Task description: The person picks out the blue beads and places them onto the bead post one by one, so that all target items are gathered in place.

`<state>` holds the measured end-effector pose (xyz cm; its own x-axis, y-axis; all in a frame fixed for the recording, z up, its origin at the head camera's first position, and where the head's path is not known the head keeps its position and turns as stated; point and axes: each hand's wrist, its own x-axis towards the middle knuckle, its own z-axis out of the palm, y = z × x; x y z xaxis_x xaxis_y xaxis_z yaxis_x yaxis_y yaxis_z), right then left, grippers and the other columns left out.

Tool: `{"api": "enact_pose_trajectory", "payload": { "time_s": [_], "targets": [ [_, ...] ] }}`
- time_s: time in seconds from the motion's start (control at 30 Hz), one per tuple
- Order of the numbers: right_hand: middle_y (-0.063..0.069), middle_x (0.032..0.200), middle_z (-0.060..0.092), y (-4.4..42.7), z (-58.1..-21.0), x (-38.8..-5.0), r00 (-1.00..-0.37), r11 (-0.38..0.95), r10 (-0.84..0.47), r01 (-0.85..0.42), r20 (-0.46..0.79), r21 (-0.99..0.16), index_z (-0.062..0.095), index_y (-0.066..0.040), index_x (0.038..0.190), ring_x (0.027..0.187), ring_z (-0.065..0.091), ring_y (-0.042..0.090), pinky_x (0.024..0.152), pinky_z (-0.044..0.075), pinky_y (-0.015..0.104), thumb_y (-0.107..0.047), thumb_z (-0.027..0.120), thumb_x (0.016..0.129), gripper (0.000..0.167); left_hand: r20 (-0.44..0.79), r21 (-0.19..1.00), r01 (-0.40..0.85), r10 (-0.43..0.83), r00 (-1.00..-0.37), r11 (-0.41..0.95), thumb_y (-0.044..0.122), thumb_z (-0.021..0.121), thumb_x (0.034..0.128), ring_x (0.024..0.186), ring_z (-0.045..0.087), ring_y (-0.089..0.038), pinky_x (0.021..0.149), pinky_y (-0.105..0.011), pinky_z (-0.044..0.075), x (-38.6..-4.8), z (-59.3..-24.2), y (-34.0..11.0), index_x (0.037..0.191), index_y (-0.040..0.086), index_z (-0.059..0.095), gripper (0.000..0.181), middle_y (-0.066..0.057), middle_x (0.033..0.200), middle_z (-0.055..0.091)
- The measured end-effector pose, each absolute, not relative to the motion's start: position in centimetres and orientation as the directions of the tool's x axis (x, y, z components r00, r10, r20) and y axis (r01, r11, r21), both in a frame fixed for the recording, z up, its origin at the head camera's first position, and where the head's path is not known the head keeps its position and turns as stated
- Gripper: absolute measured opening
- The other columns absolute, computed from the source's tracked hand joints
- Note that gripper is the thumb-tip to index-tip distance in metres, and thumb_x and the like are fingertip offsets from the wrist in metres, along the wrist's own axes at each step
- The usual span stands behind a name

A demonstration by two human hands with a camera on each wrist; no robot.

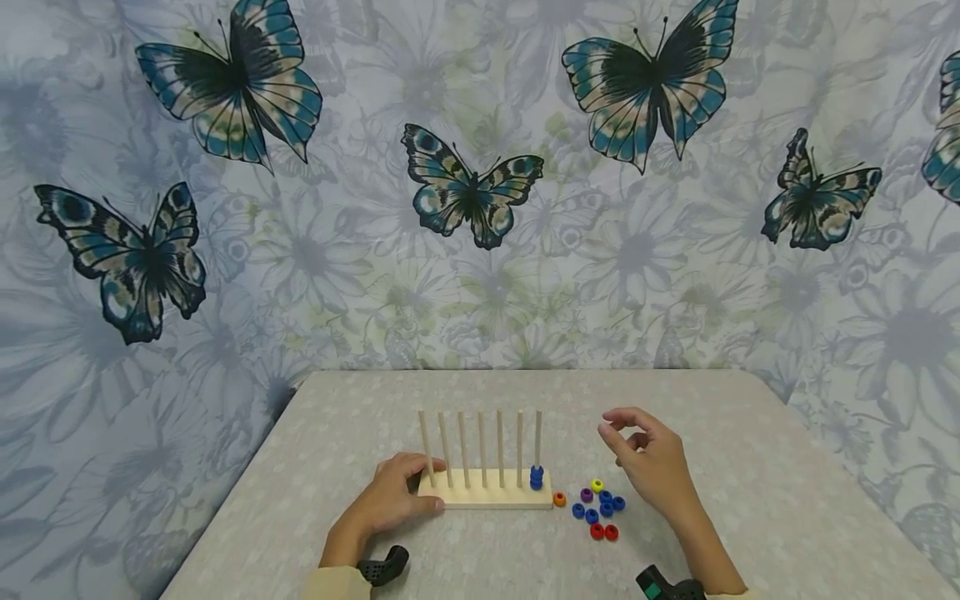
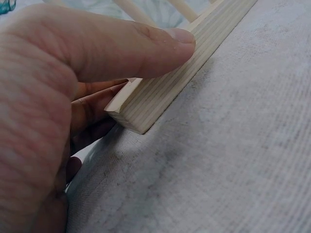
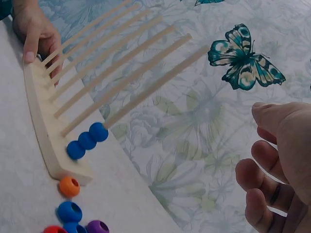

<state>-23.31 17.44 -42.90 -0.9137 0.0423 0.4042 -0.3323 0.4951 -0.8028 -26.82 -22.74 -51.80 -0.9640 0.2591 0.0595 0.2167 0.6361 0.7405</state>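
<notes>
A wooden rack (image 1: 487, 498) with a row of upright pegs stands on the table. My left hand (image 1: 388, 497) grips the left end of its base, thumb (image 2: 165, 51) along the near side and fingers behind. Three blue beads (image 3: 87, 141) are stacked on the rightmost peg; the other pegs carry none. To the right of the rack, my right hand (image 1: 654, 458) is raised above the table with loosely bent fingers. Nothing shows between its thumb (image 3: 272, 116) and fingers.
Loose beads lie right of the rack: an orange bead (image 1: 559, 499) close to its corner, a purple bead (image 1: 587, 495), a yellow bead (image 1: 597, 485), several blue beads (image 1: 607, 509) and two red beads (image 1: 597, 531). Butterfly-patterned fabric (image 1: 480, 308) hangs behind the table (image 1: 360, 408).
</notes>
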Motion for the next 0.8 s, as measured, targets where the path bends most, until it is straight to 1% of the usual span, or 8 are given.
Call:
{"api": "enact_pose_trajectory", "payload": {
  "time_s": [0.1, 0.27, 0.33, 0.43, 0.63, 0.7, 0.8],
  "targets": [
    [0.003, 0.1, 0.066, 18.1, -43.0, -23.2, -0.922, 0.519, 0.036, -0.313, 0.386, -0.795, 0.068, -0.021, 0.112, 0.059, 0.06, 0.015, 0.057, 0.055, 0.027, -0.038, 0.07, 0.094, 0.025, 0.068, 0.742, 0.227, 0.266, -0.962, 0.631, 0.043, 0.089, 0.0682, 0.13, 0.049, -0.024, 0.115, -0.06, 0.018, -27.0, -51.7, -22.7, 0.106, 0.041, 0.07, 0.042, 0.011, 0.127, 0.063],
    [0.003, 0.103, 0.067, 19.0, -43.6, -23.0, -0.948, 0.559, 0.026, -0.249, 0.317, -0.791, 0.068, -0.021, 0.111, 0.059, 0.061, 0.017, 0.052, 0.053, 0.028, -0.039, 0.071, 0.093, 0.026, 0.079, 0.726, 0.252, 0.286, -0.955, 0.64, 0.044, 0.088, 0.0693, 0.13, 0.05, -0.025, 0.116, -0.06, 0.017, -27.1, -51.8, -22.6, 0.105, 0.041, 0.07, 0.04, 0.012, 0.126, 0.064],
    [0.003, 0.104, 0.068, 19.3, -44.1, -23.0, -0.957, 0.575, 0.025, -0.223, 0.289, -0.787, 0.069, -0.02, 0.111, 0.059, 0.061, 0.019, 0.051, 0.052, 0.028, -0.037, 0.072, 0.093, 0.024, 0.073, 0.727, 0.245, 0.283, -0.956, 0.641, 0.044, 0.088, 0.0691, 0.13, 0.05, -0.025, 0.116, -0.06, 0.017, -27.1, -51.8, -22.6, 0.106, 0.042, 0.07, 0.041, 0.012, 0.126, 0.064],
    [0.004, 0.105, 0.069, 19.7, -44.6, -22.9, -0.966, 0.603, 0.027, -0.188, 0.255, -0.775, 0.069, -0.019, 0.111, 0.058, 0.059, 0.016, 0.051, 0.051, 0.027, -0.036, 0.072, 0.093, 0.025, 0.065, 0.733, 0.233, 0.276, -0.959, 0.639, 0.045, 0.088, 0.0686, 0.13, 0.049, -0.024, 0.116, -0.06, 0.018, -27.1, -51.8, -22.6, 0.107, 0.043, 0.069, 0.043, 0.013, 0.126, 0.063],
    [0.004, 0.107, 0.071, 20.5, -45.3, -22.8, -0.98, 0.647, 0.015, -0.141, 0.198, -0.749, 0.069, -0.018, 0.113, 0.059, 0.058, 0.013, 0.051, 0.05, 0.026, -0.045, 0.071, 0.091, 0.034, 0.07, 0.721, 0.241, 0.279, -0.958, 0.65, 0.045, 0.088, 0.0686, 0.129, 0.05, -0.021, 0.115, -0.06, 0.02, -27.1, -51.9, -22.7, 0.107, 0.044, 0.069, 0.043, 0.014, 0.125, 0.063],
    [0.004, 0.107, 0.071, 20.6, -45.5, -22.8, -0.983, 0.652, 0.016, -0.129, 0.183, -0.747, 0.069, -0.017, 0.113, 0.059, 0.059, 0.013, 0.051, 0.05, 0.026, -0.043, 0.072, 0.091, 0.035, 0.072, 0.719, 0.246, 0.282, -0.957, 0.65, 0.046, 0.088, 0.0691, 0.128, 0.05, -0.021, 0.115, -0.06, 0.02, -27.1, -51.9, -22.8, 0.107, 0.044, 0.069, 0.042, 0.015, 0.124, 0.063],
    [0.004, 0.105, 0.07, 20.5, -46.0, -23.0, -0.987, 0.64, 0.009, -0.12, 0.163, -0.759, 0.069, -0.015, 0.114, 0.06, 0.06, 0.016, 0.049, 0.049, 0.026, -0.036, 0.073, 0.092, 0.031, 0.072, 0.717, 0.246, 0.282, -0.957, 0.653, 0.046, 0.087, 0.0697, 0.129, 0.051, -0.022, 0.115, -0.059, 0.019, -26.9, -51.8, -23.1, 0.106, 0.043, 0.069, 0.041, 0.016, 0.124, 0.063]
  ]
}}
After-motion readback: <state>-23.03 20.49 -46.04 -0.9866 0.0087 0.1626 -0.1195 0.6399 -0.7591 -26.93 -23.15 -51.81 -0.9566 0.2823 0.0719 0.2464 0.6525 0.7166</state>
